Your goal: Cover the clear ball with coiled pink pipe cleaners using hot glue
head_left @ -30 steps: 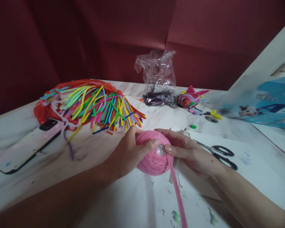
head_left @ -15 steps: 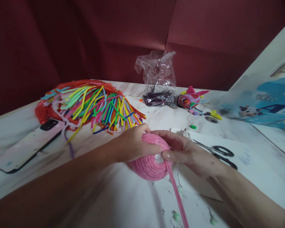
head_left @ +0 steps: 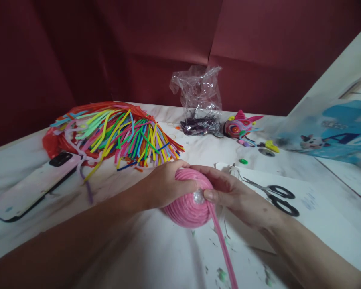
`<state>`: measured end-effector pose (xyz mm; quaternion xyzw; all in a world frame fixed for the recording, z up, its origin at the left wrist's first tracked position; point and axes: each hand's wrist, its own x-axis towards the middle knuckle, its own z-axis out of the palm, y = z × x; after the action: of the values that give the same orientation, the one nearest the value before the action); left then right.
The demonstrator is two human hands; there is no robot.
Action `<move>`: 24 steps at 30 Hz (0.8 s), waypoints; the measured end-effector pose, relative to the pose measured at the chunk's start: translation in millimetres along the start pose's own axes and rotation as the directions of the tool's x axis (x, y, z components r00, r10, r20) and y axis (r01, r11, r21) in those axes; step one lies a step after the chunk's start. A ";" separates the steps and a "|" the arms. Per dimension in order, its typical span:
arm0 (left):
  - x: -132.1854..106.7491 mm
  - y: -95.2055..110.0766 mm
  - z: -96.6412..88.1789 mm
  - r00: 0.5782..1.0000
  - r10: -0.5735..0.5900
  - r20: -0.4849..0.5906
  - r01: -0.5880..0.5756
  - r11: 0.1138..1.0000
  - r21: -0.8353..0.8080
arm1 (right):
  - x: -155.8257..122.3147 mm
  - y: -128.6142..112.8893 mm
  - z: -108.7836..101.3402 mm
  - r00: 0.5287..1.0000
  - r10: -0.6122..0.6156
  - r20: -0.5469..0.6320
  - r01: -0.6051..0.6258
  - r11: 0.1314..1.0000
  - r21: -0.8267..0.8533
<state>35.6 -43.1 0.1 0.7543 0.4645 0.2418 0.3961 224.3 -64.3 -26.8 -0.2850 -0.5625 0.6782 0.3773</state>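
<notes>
Between my two hands is a pink ball [head_left: 185, 212] wound round with fuzzy pipe cleaner, held just above the white tabletop. A small silvery patch [head_left: 199, 196] shows bare on its upper side. My left hand [head_left: 171, 182] wraps the ball from the left, its thumb lying across the top near the patch. From the right, my right hand [head_left: 228, 188] presses a loose pink pipe cleaner [head_left: 222, 241] against the ball with its thumb; the strand's tail runs down toward me. The far fingers of both hands are partly hidden behind the ball.
Black-handled scissors [head_left: 276, 196] lie on white paper [head_left: 321, 216] at right. A heap of colourful pipe cleaners [head_left: 132, 136] and a phone [head_left: 33, 186] are at left. Behind stand a clear plastic bag [head_left: 201, 104] and a decorated pink figure [head_left: 240, 126]. A blue printed package [head_left: 333, 132] is far right.
Both hands and the ball have shifted very slightly left, and the silvery patch shows a little more. The grip on ball and strand looks the same.
</notes>
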 end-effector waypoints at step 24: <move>-7.4 16.0 -19.3 0.975 -0.122 0.185 0.096 0.985 0.145 | -6.6 8.0 10.2 0.994 0.086 -0.061 -0.076 0.986 0.149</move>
<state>26.2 -46.7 24.2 0.7725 0.4799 0.1135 0.4001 218.1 -76.1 -32.8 -0.3019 -0.4860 0.7225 0.3882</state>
